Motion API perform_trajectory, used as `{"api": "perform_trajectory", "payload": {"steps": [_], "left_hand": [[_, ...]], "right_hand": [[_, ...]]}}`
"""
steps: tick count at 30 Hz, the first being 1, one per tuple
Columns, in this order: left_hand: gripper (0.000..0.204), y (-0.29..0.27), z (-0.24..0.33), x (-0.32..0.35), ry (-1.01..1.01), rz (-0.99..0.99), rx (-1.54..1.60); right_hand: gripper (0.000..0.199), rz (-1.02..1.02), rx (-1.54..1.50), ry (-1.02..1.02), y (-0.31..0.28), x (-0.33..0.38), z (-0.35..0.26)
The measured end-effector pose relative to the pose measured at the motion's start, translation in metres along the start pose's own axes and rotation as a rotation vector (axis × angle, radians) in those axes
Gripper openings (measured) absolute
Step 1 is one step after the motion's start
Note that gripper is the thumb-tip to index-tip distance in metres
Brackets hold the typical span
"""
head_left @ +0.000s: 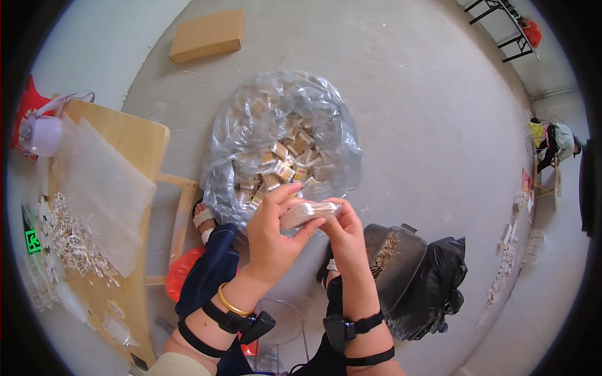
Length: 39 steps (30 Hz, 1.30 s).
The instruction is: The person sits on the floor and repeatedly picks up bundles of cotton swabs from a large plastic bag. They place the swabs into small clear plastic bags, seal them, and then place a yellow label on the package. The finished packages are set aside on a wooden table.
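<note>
In front of me I hold a small clear packet of cotton swabs (298, 216), its white tips pressed together in a block. My left hand (271, 229) is closed round one side of it, thumb below and fingers above. The fingers of my right hand (346, 230) pinch the other end, at the loose plastic edge. Just beyond both hands, a large transparent plastic bag (229, 141) stands open on the floor. Inside lie many similar swab packets (285, 169) with tan sticks, in a loose heap.
On the left, a wooden table (147, 135) bears loose cotton swabs (78, 241), a plastic sheet (103, 194) and a lilac jug (44, 135). At right are a dark bin (407, 257) holding swabs and a black bag (442, 288). A cardboard box (207, 36) lies farther off.
</note>
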<state>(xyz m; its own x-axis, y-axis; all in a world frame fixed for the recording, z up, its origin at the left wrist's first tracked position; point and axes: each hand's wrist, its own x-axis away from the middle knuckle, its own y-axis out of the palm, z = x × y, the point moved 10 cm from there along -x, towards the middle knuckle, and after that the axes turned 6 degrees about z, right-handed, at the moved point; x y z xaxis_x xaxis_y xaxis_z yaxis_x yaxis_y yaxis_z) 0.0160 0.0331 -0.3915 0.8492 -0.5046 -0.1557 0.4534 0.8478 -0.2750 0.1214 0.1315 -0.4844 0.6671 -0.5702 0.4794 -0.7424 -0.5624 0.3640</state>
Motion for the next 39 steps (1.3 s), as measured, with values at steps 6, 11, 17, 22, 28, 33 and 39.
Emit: {"api": "perform_trajectory", "payload": {"steps": [6,11,17,22,28,33,39], "left_hand": [[0.059,0.001,0.025,0.001,0.193,-0.030,-0.120],[0.054,-0.005,0.025,0.002,0.170,0.000,-0.090],[0.036,-0.006,0.029,0.001,0.217,-0.019,-0.150],[0.034,-0.008,0.037,0.000,0.291,-0.013,-0.164],[0.032,-0.009,0.039,0.000,0.316,-0.014,-0.161],[0.026,-0.016,-0.001,-0.003,-0.035,0.055,0.037],[0.031,0.006,-0.069,0.017,-0.680,0.027,0.509]], "right_hand": [[0.021,-0.086,-0.008,0.038,0.014,0.001,0.008],[0.021,-0.083,-0.025,0.073,0.021,0.002,0.008],[0.022,-0.093,-0.054,0.095,0.023,0.002,0.013],[0.025,-0.121,-0.078,0.134,0.025,0.002,0.015],[0.024,-0.140,-0.055,0.143,0.024,0.003,0.017],[0.018,-0.069,0.002,0.106,0.019,0.000,0.012],[0.016,0.010,-0.019,0.001,0.002,-0.002,-0.008]]}}
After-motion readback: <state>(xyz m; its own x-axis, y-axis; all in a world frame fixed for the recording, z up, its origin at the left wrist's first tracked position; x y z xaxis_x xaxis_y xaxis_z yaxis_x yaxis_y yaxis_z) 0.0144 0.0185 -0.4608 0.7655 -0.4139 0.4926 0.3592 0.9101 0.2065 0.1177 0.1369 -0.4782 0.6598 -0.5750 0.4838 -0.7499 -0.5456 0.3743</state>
